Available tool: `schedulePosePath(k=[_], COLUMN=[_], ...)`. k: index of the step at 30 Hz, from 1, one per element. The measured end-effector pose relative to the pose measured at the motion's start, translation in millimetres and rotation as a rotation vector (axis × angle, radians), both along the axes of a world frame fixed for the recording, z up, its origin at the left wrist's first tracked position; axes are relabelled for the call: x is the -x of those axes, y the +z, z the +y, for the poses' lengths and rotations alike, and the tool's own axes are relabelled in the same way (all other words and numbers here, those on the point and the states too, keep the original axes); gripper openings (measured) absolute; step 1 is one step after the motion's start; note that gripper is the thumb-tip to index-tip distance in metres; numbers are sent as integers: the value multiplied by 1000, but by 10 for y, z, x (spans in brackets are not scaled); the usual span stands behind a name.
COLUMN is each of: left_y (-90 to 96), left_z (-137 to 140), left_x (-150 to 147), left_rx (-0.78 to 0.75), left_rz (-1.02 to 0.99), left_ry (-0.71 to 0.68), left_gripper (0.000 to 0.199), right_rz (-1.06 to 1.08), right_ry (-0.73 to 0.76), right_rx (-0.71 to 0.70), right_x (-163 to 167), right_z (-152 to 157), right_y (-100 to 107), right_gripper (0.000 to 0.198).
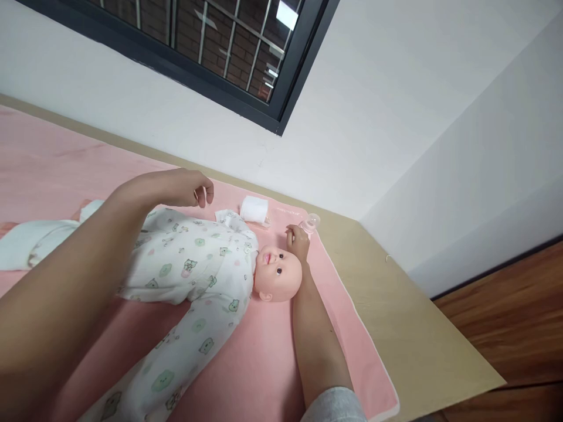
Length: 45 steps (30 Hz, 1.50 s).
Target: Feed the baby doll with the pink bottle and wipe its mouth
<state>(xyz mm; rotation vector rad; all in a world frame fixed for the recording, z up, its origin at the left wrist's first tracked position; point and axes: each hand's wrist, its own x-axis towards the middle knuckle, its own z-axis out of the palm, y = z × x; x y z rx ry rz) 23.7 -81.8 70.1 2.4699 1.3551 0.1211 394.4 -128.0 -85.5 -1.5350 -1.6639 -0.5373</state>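
Observation:
A baby doll (pixel 277 275) in a white sleepsuit (pixel 193 252) with green animal prints lies on its back, head to the right. My left hand (pixel 193 186) hovers over the far side of the doll's body, fingers loosely bent and apart, with nothing visible in them. Just beyond the doll's head is my right hand (pixel 299 239), its fingers loosely curled and no held thing visible; the forearm passes beside the head. A clear plastic piece (pixel 310 223), perhaps a bottle part, lies right by that hand; whether they touch is hard to tell. Between the hands sits a white rolled item (pixel 254 208).
Under the doll spreads a pink mat (pixel 259 363) with a white edge, on a pale wooden tabletop (pixel 373 281). A white wall (pixel 396 105) and a dark-framed window (pixel 277 114) border the far side. Wooden panelling (pixel 519 305) stands at the right.

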Motion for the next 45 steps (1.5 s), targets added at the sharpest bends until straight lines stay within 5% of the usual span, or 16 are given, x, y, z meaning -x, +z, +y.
schedulePosePath(k=[23,45], left_y=[-5,25], left_z=[40,-61], left_x=[-15,-15], left_rx=[36,88], left_rz=[-77,3], left_ry=[78,-12], left_gripper=[29,34], right_rz=[35,64], right_ry=[-3,-16], right_rx=[-24,15], right_x=[-51,-96], right_z=[71,150], right_y=[-60,-128], right_gripper=[28,27])
